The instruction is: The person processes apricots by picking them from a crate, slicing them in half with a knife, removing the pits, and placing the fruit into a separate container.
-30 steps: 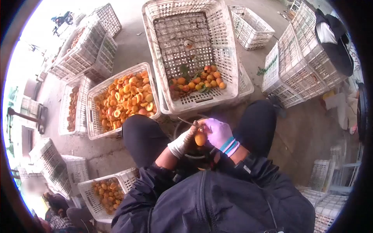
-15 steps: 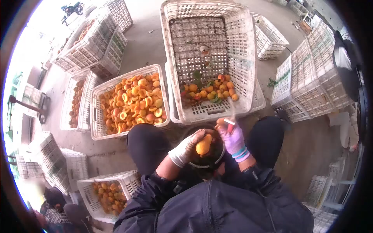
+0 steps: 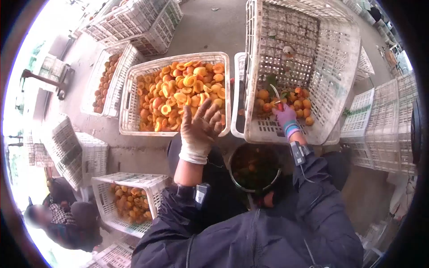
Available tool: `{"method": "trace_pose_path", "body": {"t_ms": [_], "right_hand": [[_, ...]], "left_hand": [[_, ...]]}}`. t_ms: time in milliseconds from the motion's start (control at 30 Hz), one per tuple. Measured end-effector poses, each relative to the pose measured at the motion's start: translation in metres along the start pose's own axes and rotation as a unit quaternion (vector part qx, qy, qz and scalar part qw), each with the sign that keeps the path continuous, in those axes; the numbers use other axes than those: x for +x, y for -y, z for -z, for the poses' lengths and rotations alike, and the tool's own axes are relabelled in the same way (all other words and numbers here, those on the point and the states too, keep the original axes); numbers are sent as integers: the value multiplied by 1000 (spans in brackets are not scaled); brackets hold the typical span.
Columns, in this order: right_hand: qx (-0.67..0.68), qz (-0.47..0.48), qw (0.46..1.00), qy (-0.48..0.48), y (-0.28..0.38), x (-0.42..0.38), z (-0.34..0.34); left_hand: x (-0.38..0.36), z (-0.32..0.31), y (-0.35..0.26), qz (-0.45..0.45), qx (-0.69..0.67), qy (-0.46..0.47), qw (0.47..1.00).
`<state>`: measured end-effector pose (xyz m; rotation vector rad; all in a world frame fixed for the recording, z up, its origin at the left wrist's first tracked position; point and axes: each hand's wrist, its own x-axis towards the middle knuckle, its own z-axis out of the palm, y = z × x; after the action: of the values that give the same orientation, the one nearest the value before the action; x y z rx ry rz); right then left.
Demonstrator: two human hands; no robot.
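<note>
My left hand (image 3: 200,125), in a stained white glove, is open with its fingers spread at the near edge of a white crate (image 3: 175,133) full of halved apricots (image 3: 181,89). Nothing is held in it. In a purple glove, my right hand (image 3: 286,117) reaches into a tilted white crate (image 3: 328,80) and grips a small curved knife (image 3: 275,92) with a red handle. Whole apricots (image 3: 305,104) and some leaves lie around its fingers. Whether those fingers also touch an apricot is hidden. Between my knees stands a round bucket (image 3: 255,189) with dark contents.
A crate of apricots (image 3: 154,181) sits at lower left, near a seated person (image 3: 73,219). Stacked crates (image 3: 134,27) rise at upper left, beside a narrower crate of fruit (image 3: 127,71). More stacked crates (image 3: 380,120) stand at right.
My left hand has let go of the apricot it held over the bucket and moved left, opening. My right hand has moved forward into the tilted crate with the knife. The view has shifted.
</note>
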<state>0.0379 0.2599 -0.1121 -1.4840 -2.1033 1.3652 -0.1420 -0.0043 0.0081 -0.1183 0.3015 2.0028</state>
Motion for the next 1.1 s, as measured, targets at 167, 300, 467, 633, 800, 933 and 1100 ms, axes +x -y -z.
{"method": "trace_pose_path", "body": {"t_ms": [167, 300, 467, 633, 800, 933, 1100], "right_hand": [[-240, 61, 969, -21, 0, 25, -22], [-242, 4, 969, 39, 6, 22, -23], [-258, 46, 965, 1, 15, 16, -35], [-210, 30, 977, 33, 19, 11, -25], [137, -71, 985, 80, 47, -33, 21], [355, -66, 922, 139, 73, -136, 56], [409, 34, 903, 127, 75, -209, 65]], "left_hand": [[7, 4, 5, -16, 62, -73, 995], [9, 8, 5, -26, 110, -73, 991], [12, 13, 13, -21, 128, -34, 991], [10, 8, 17, -13, 263, -33, 964], [-7, -16, 49, -19, 465, 2, 885], [-31, -35, 88, -35, 745, 107, 657], [-47, -32, 138, -39, 701, 114, 703]]}}
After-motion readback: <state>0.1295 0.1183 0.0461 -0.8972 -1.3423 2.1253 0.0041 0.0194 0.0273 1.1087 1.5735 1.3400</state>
